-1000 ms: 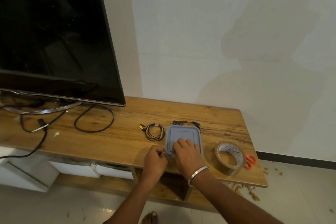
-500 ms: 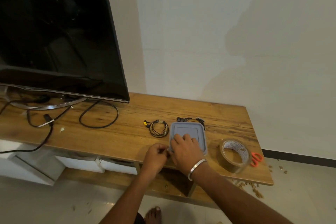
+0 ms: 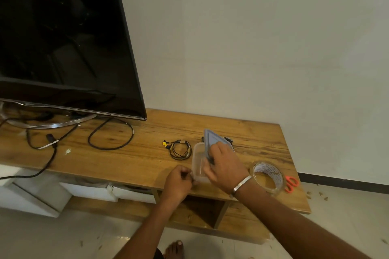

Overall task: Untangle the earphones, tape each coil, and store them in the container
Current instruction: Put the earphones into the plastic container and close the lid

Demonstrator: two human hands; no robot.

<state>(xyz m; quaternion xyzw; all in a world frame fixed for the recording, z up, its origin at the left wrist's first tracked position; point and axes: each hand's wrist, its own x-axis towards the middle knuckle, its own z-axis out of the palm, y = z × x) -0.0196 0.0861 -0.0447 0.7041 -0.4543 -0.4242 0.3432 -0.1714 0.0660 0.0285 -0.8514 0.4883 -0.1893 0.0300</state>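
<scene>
Right hand grips the grey lid, tilted up off the container; left hand pinches its near corner; one taped coil waits on the desk, not yet stored.

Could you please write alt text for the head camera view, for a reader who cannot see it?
A right hand tilts the grey lid up off a clear container on a wooden TV stand while the left hand grips its near corner. Coiled earphones lie left of it; tape and scissors lie right.
</scene>
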